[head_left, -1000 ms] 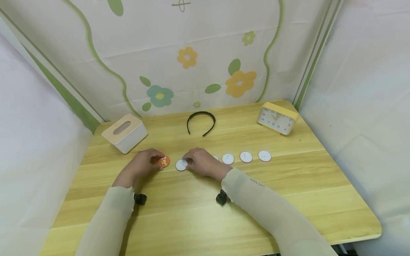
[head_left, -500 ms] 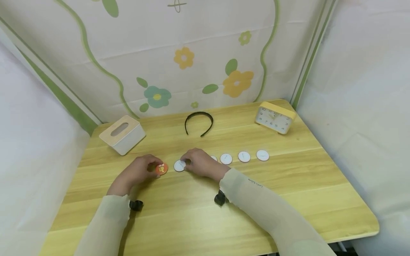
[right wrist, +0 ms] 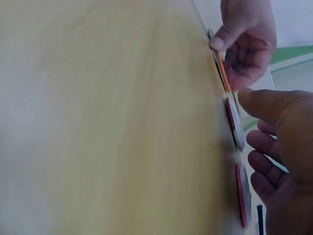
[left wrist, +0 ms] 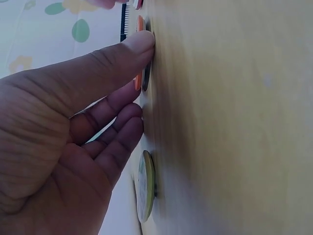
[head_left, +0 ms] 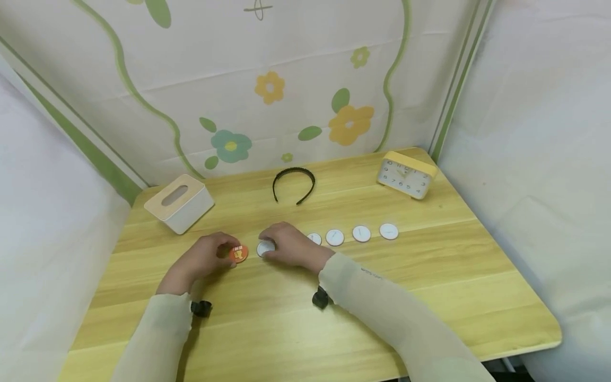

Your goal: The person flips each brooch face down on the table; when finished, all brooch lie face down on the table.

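An orange round badge [head_left: 238,253] with white lettering and a yellow figure is pinched by the thumb and fingers of my left hand [head_left: 202,260], low over the table. Just right of it lies a white-faced round badge [head_left: 265,248], partly covered by my right hand [head_left: 288,246]. In the right wrist view my right thumb and fingers are spread apart beside the white badge [right wrist: 235,122], without closing on it. Several more white badges [head_left: 361,233] lie in a row to the right. A yellow-green-rimmed badge [left wrist: 146,186] shows below my left hand in the left wrist view.
A black headband [head_left: 294,171] lies behind the badges. At the back left stands a tissue box [head_left: 183,204] with a wooden-looking lid, at the back right a yellow clock [head_left: 406,178]. A floral curtain hangs behind the wooden table [head_left: 286,329].
My left hand has drawn the orange badge slightly toward me. My right hand has slid left, further over the white badge, which has stayed in place. The head view has shifted slightly.
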Demonstrator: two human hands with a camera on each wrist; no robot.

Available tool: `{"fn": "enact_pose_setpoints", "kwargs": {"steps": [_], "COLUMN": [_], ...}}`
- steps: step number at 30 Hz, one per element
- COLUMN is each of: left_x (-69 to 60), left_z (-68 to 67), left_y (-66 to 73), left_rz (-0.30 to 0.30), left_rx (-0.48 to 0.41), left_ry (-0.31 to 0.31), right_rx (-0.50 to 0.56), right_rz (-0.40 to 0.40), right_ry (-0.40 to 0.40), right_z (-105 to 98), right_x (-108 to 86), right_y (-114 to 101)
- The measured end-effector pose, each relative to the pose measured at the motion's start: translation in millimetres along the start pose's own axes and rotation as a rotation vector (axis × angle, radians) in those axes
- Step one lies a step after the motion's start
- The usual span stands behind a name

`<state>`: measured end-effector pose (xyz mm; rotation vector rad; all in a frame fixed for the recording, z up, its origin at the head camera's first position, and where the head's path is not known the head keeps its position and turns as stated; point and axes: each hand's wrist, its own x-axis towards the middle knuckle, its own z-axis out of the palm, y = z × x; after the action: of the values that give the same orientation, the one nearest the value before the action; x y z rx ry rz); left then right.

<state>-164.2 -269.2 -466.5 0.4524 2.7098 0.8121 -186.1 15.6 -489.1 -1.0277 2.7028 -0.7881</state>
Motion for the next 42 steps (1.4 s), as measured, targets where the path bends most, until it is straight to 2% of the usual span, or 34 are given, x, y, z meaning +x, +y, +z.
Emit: {"fn": "enact_pose_setpoints", "kwargs": {"steps": [4,8,13,23,33,42], "left_x": [-1.1,-1.3,-2.0,-2.7,-2.4,-2.4], "left_z": [-0.4,-0.6,-1.5,-2.8,-1.1,-4.8], "left_y": [0.1,-0.6,-0.6,1.0,-1.5,-9.8], "left_rz": [-0.015,-0.002,-0.005,0.001,0.001,0.062], "left_rx": [-0.034,-0.045,-0.053,-0.047,-0.038,-0.020], "left_ry": [-0.004,-0.009,-0.019,-0.018,-0.024,-0.011], "right_rx": [-0.020,-0.055,-0.090,-0.143,-0.197,-0.177], "right_rz": [-0.007,-0.034,-0.080,-0.076,-0.075,-0.093], "right_ry": [-0.022,-0.040,-0.021,0.003,-0.010,-0.006], "right_z": [7.5,18.2,25.5,26.4,27.6,23.5], "right_x": [10.9,22.0,28.4,28.6,27.1,27.7], "right_y": [-11.1,-20.5,-30.0,-38.9,-38.4,-38.3]}}
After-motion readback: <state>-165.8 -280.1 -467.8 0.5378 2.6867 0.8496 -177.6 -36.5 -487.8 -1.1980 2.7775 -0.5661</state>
